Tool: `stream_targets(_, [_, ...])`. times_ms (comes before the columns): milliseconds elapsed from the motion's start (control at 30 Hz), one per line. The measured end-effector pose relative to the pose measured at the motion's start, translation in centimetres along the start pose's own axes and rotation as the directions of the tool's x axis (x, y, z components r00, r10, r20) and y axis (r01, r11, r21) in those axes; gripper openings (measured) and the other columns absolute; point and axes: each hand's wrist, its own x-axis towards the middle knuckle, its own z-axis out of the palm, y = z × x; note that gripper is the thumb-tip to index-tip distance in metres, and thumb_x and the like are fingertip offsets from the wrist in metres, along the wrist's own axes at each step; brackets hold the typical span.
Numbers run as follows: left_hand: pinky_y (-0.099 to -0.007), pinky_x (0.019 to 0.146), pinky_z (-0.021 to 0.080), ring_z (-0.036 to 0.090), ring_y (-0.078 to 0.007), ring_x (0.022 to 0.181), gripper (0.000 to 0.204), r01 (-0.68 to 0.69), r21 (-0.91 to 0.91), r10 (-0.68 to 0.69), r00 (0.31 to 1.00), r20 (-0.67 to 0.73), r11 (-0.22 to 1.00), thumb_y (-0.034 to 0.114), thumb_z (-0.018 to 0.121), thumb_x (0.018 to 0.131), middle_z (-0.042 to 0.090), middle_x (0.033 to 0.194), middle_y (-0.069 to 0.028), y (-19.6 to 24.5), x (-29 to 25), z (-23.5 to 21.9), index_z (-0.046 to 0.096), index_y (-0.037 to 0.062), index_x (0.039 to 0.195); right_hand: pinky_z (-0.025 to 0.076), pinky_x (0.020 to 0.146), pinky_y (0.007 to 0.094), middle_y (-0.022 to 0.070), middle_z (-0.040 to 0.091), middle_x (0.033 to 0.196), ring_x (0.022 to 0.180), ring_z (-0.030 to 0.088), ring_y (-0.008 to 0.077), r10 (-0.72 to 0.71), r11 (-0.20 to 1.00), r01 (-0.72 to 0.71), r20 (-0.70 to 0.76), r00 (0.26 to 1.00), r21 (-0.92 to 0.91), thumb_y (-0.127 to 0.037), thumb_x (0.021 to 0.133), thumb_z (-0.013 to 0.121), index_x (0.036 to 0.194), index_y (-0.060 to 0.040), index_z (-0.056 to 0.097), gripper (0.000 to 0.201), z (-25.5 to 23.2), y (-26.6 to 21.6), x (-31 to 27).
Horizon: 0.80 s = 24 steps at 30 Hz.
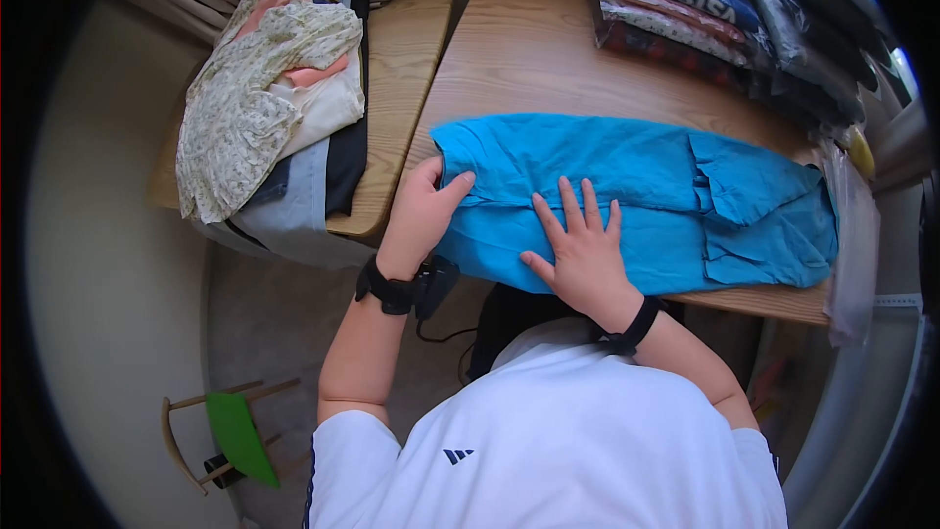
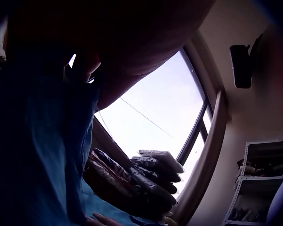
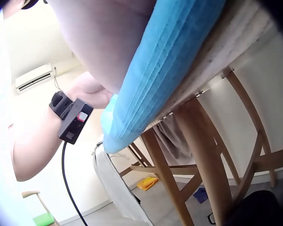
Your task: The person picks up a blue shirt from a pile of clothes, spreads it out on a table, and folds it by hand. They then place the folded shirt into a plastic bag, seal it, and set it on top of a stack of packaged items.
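A bright blue garment point(image 1: 607, 152), folded into a long strip, lies across the wooden table point(image 1: 529, 49) in the head view. At its left end my left hand point(image 1: 416, 225) pinches the edge of the cloth, thumb on top. My right hand point(image 1: 590, 260) rests palm down on the front half of the garment, fingers spread, near a lengthwise fold line. Ruffled, layered cloth shows at the right end. In the right wrist view, the garment's folded edge point(image 3: 146, 89) runs along the table rim. Dim light in the left wrist view hides most of the left fingers.
A heap of clothes point(image 1: 245, 127) covers much of a second table on the left. Bagged, folded garments point(image 1: 676, 15) and a darker bagged stack point(image 1: 813, 49) stand at the back right. Clear plastic bags point(image 1: 852, 245) hang over the right edge. A green-seated chair point(image 1: 240, 439) stands lower left.
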Motion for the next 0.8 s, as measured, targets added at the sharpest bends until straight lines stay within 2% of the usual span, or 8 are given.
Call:
stream_targets(67, [-0.0235, 0.073, 0.046, 0.056, -0.0089, 0.080, 0.023, -0.297, 0.590, 0.415, 0.907, -0.072, 0.751, 0.010, 0.059, 0.089, 0.060, 0.093, -0.0026, 0.0, -0.9, -0.2, 0.058, -0.0020, 0.109, 0.015, 0.103, 0.0662, 0.0181, 0.026, 0.148, 0.138, 0.017, 0.0401, -0.002, 1.000, 0.002, -0.006, 1.000, -0.013, -0.054, 0.085, 0.052, 0.141, -0.0187, 0.038, 0.067, 0.1, 0.0, 0.0])
stream_targets(167, [-0.0221, 0.070, 0.044, 0.053, -0.0077, 0.076, 0.019, -0.316, 0.507, 0.514, 0.797, -0.317, 0.802, 0.010, 0.058, 0.090, 0.057, 0.089, -0.0025, -1.1, -2.3, -2.2, 0.059, -0.0007, 0.105, 0.016, 0.103, 0.0660, 0.0181, 0.026, 0.148, 0.137, 0.018, 0.0403, -0.016, 1.000, 0.016, -0.007, 1.000, -0.024, -0.054, 0.085, 0.053, 0.140, -0.0185, 0.039, 0.067, 0.3, 0.0, 0.0])
stream_targets(233, [-0.0216, 0.069, 0.043, 0.053, -0.0079, 0.075, 0.017, -0.342, 0.405, 0.508, 0.743, -0.435, 0.848, 0.012, 0.057, 0.091, 0.057, 0.087, -0.0025, -2.5, -3.6, -4.4, 0.059, 0.0007, 0.103, 0.016, 0.103, 0.0658, 0.0182, 0.026, 0.148, 0.137, 0.019, 0.0405, -0.017, 0.999, 0.017, -0.006, 1.000, -0.028, -0.054, 0.085, 0.053, 0.140, -0.0184, 0.039, 0.067, 0.3, 0.0, 0.1])
stream_targets(300, [-0.0192, 0.071, 0.041, 0.055, -0.0093, 0.079, 0.018, -0.093, 0.180, 0.177, 0.828, -0.532, 0.979, 0.020, 0.054, 0.094, 0.058, 0.083, -0.0021, -4.2, -6.1, -5.5, 0.060, 0.0038, 0.098, 0.017, 0.103, 0.0655, 0.0186, 0.027, 0.147, 0.137, 0.020, 0.0408, -0.015, 0.999, 0.014, -0.008, 1.000, -0.036, -0.053, 0.085, 0.053, 0.140, -0.0182, 0.039, 0.067, 0.2, 0.0, 0.1])
stream_targets(400, [-0.0201, 0.073, 0.041, 0.058, -0.0106, 0.083, 0.024, 0.068, 0.078, -0.024, 0.884, -0.467, 0.995, 0.028, 0.051, 0.096, 0.060, 0.083, -0.0019, -8.8, -7.6, -6.2, 0.060, 0.0058, 0.094, 0.018, 0.103, 0.0652, 0.0189, 0.029, 0.146, 0.136, 0.021, 0.0409, -0.030, 0.998, 0.030, -0.008, 1.000, -0.058, -0.053, 0.086, 0.053, 0.140, -0.0178, 0.039, 0.066, 0.1, 0.2, 0.1])
stream_targets(567, [-0.0300, 0.090, 0.041, 0.057, -0.0152, 0.100, 0.035, 0.058, -0.267, -0.130, 0.956, -0.262, 0.962, 0.033, 0.050, 0.096, 0.060, 0.111, -0.0042, -11.1, -8.2, -3.0, 0.054, 0.0058, 0.117, 0.020, 0.103, 0.0636, 0.0183, 0.031, 0.145, 0.136, 0.022, 0.0402, -0.032, 0.997, 0.035, 0.042, 0.999, -0.068, -0.052, 0.086, 0.053, 0.140, -0.0181, 0.039, 0.065, -0.6, 0.3, 0.1])
stream_targets(633, [-0.0313, 0.092, 0.042, 0.057, -0.0157, 0.102, 0.035, 0.074, -0.423, -0.095, 0.995, -0.027, 0.903, 0.030, 0.052, 0.095, 0.058, 0.114, -0.0063, -10.4, -8.0, -2.4, 0.051, 0.0030, 0.118, 0.022, 0.104, 0.0626, 0.0173, 0.031, 0.145, 0.136, 0.023, 0.0390, -0.047, 0.996, 0.051, 0.060, 0.997, -0.069, -0.050, 0.086, 0.054, 0.140, -0.0190, 0.039, 0.063, -1.0, 0.5, -0.1])
stream_targets(800, [-0.0278, 0.083, 0.047, 0.058, -0.0128, 0.093, 0.037, 0.039, -0.384, -0.065, 0.996, -0.054, 0.923, 0.024, 0.061, 0.090, 0.058, 0.108, -0.0097, -9.7, -8.0, -1.0, 0.046, -0.0013, 0.113, 0.022, 0.104, 0.0632, 0.0170, 0.031, 0.145, 0.136, 0.024, 0.0387, -0.070, 0.995, 0.077, 0.101, 0.992, -0.066, -0.049, 0.087, 0.055, 0.140, -0.0191, 0.038, 0.063, -1.2, 1.1, -1.0])
